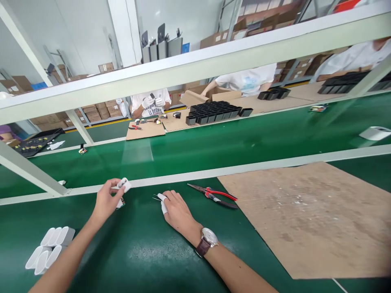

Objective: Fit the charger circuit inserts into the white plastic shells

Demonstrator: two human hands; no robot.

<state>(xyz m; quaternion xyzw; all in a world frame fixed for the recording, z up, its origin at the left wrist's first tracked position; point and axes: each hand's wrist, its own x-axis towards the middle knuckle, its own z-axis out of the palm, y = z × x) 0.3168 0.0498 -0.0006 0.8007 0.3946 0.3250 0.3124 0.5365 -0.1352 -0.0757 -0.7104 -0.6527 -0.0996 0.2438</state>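
My left hand [106, 201] pinches a small white plastic part [124, 185] just above the green mat [146, 248], with a small component [121, 203] showing under its fingers. A little to the right, my right hand [177, 209] lies on the mat with a white cot on one finger. Its fingertips are closed over thin metal pins [156, 198]. A watch [208, 239] sits on that wrist. Red-handled pliers [215, 195] lie just right of this hand.
White plastic shells [50, 248] lie stacked at the near left. A brown cardboard sheet [311, 219] covers the right side. Beyond the white rail [214, 173] runs a green conveyor [229, 142]. Other people work across it beside black trays [214, 112] and cartons.
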